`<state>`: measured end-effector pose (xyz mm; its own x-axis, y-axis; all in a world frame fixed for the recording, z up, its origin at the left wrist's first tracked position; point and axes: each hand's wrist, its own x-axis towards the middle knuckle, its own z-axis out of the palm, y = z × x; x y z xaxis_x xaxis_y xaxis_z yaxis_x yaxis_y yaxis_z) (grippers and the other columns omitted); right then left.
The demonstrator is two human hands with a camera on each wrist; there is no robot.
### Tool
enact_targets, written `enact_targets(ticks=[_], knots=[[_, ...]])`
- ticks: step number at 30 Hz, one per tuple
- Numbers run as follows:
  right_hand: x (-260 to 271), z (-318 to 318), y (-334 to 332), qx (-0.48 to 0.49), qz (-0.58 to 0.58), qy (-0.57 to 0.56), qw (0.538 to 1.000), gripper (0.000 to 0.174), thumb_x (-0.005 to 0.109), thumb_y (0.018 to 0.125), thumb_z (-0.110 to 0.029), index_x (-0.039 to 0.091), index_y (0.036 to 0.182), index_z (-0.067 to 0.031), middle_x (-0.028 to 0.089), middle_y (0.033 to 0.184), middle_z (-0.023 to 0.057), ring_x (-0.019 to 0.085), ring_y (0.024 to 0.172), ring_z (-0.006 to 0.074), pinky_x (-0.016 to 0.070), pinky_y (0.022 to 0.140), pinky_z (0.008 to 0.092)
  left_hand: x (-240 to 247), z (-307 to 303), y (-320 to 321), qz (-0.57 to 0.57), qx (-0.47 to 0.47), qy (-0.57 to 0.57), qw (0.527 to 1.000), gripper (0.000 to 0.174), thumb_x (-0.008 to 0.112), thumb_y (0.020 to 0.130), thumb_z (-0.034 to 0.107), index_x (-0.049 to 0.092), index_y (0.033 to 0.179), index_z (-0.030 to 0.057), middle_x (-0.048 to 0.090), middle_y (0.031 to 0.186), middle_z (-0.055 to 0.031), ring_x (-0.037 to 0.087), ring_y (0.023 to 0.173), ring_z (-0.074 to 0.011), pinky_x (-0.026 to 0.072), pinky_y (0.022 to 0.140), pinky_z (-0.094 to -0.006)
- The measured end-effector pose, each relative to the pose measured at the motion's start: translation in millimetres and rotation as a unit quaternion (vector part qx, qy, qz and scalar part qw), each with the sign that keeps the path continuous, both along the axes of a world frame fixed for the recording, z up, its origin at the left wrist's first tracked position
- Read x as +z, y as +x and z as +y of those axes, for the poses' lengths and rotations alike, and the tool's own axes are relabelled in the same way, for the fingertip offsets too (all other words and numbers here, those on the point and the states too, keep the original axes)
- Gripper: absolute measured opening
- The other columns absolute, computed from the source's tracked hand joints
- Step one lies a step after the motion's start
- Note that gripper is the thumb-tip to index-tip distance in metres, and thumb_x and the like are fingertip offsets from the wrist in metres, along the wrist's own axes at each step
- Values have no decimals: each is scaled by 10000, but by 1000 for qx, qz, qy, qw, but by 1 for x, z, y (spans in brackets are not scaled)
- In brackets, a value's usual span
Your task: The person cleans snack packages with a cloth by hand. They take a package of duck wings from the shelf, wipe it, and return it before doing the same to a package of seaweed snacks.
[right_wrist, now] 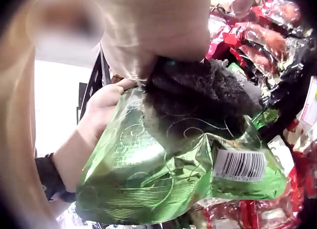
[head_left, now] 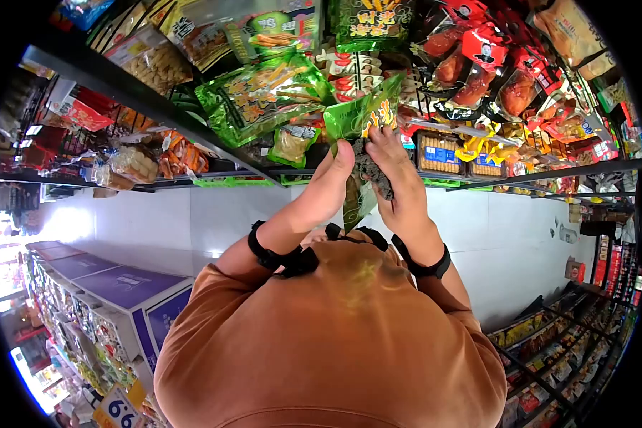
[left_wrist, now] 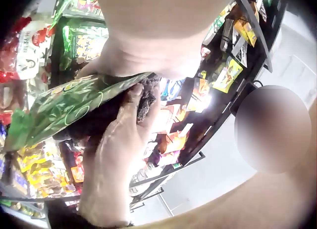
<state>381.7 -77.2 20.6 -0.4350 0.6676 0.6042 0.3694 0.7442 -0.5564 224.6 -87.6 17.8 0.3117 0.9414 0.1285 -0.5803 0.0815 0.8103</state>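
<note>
Between my hands stands a green snack bag, printed with yellow characters, upright in the head view. My left hand grips it by one edge, thumb up along the front. In the right wrist view, that hand's fingers lie at the bag's side, and a white barcode label shows on the back. My right hand holds a dark grey fuzzy cloth against the bag. The left wrist view shows the right thumb over the cloth; part of the cloth is hidden under the palm.
More green snack bags lie on the shelf ahead, with red vacuum packs to the right. Boxed biscuits sit close beyond the right hand. A black shelf rail runs along the front. Purple cartons stand behind left.
</note>
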Motion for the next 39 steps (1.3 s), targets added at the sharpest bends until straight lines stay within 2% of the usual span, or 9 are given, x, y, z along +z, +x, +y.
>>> enact_targets(ticks=[3,9,11,13,23,25,28,37,39], knots=[[2,7,24,-25,23,-16,999,651,560,663,150,518,1285,-40,487,1368,187,411,1309,381,317,1089,472,2,1,26,74,16,-30,997,732,260,961,584,231,1457,47,359,1441,-83,399,1285,-166,379,1039,-342],[-7,24,64,-70,81,-59,992,562,614,738,132,513,1268,-25,505,1351,182,454,1273,382,372,1057,424,9,11,72,81,40,-83,992,736,221,967,587,275,1439,25,401,1409,-79,409,1269,-161,385,1020,-331],[-9,25,68,-48,75,-48,995,556,623,738,111,523,1267,-32,495,1365,180,430,1288,398,349,1073,437,5,18,79,163,126,53,977,688,241,986,543,288,1432,22,402,1411,-80,411,1270,-170,356,1048,-341],[-10,26,70,-5,47,-34,998,580,632,714,99,527,1269,-34,489,1371,177,396,1315,396,321,1088,462,-12,23,82,-9,117,-37,992,607,241,1012,468,284,1434,34,404,1415,-99,413,1286,-194,339,1077,-371],[-20,46,17,172,105,-78,976,615,571,676,173,516,1256,-22,505,1345,187,422,1299,387,313,1095,470,-13,-13,51,48,225,-33,973,647,242,1012,484,238,1449,8,378,1408,-81,363,1274,-164,290,1074,-312],[-19,46,5,186,94,-92,974,654,540,653,205,495,1265,-21,497,1347,197,412,1300,403,328,1087,458,-17,-21,42,100,272,-64,955,662,227,996,521,279,1435,28,446,1353,-87,465,1202,-182,391,1016,-344],[-23,47,-13,227,115,-138,957,693,533,656,186,458,1310,-33,451,1388,209,378,1314,430,323,1085,471,-24,-26,23,103,300,-47,947,666,238,992,533,284,1434,38,452,1340,-82,481,1172,-177,408,992,-347],[-11,26,-53,207,3,-42,977,617,564,721,75,467,1319,-44,420,1415,210,351,1320,457,268,1099,530,-13,-25,-29,29,272,-56,960,659,238,989,533,293,1427,45,424,1391,-127,466,1243,-235,410,1025,-378],[-13,22,-61,183,14,-1,983,579,601,744,45,485,1304,-45,436,1406,201,358,1320,445,270,1099,532,-13,-21,-38,26,247,-34,968,596,220,1026,443,295,1426,7,434,1372,-86,436,1227,-158,356,1035,-311]])
